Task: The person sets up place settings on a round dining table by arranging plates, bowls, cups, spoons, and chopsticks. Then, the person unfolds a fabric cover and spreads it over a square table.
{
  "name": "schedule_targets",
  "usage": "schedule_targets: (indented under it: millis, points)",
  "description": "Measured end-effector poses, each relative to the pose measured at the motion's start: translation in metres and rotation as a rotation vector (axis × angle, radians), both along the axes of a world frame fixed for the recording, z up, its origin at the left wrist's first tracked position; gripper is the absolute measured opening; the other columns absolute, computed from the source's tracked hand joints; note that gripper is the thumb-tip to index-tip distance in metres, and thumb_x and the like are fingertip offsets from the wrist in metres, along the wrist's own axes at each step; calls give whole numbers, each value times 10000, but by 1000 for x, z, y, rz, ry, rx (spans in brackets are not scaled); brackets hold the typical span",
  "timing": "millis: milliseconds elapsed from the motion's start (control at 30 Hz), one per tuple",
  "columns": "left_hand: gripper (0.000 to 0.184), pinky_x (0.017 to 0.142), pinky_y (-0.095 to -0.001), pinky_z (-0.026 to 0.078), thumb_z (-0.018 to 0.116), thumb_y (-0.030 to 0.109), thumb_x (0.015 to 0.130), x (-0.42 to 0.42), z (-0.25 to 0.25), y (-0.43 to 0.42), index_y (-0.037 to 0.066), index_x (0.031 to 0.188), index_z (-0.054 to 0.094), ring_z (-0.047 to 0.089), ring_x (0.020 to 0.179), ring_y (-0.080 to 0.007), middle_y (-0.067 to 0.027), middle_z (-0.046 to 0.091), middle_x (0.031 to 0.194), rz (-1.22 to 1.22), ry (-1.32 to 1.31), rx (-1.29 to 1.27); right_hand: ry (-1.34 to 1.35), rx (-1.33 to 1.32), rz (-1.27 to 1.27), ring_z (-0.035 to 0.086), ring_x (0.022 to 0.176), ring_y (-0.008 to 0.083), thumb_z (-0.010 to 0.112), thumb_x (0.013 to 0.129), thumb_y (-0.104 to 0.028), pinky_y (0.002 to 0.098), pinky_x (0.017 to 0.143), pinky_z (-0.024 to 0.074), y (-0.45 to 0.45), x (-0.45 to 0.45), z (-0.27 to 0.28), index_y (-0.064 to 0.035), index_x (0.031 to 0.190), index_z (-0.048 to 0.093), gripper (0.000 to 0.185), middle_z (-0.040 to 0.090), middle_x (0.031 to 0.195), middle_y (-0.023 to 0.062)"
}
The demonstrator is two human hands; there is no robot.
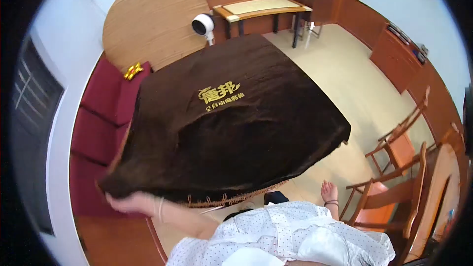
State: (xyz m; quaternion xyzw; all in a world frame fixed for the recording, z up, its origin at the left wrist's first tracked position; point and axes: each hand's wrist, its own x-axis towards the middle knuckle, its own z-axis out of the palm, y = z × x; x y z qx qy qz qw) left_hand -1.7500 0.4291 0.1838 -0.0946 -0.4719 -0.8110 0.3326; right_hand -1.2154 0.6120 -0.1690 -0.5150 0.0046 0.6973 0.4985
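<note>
A large dark brown cloth cover (295,103) with gold Chinese lettering and a fringed near edge spreads out in front of me, hiding what is under it. Its near-left corner is drawn out to my left hand (130,203), which is closed on it, though the hand is a little blurred. The cover's middle dips and bulges in soft folds. Away from the cloth, my right hand (329,193) hangs at my side near the wooden chairs, fingers apart and holding nothing.
A maroon sofa (91,138) runs along the left, with a gold ornament (133,71) on it. Behind the cover stand a large round board (152,19), a white fan (203,24) and a table (261,6). Wooden chairs (379,197) and a cabinet (394,56) are at right.
</note>
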Motion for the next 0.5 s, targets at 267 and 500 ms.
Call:
schedule_targets:
  millis: [267,500]
  points:
    - [400,539,-349,414,600,319,768,253,-48,246,-80,770,577,522,572,-165,-202,570,654,-2352,771,-1441,38,-65,-176,336,1198,233,421,777,-580,371,979,261,188,26,-2,-75,1328,208,777,309,1337,107]
    - [358,675,-274,432,548,262,803,160,-142,131,-77,911,584,541,762,-137,-95,618,803,-1464,-472,-1284,-103,-187,-148,488,847,159,666,501,-643,340,769,367,244,47,-39,-58,975,458,782,491,970,37]
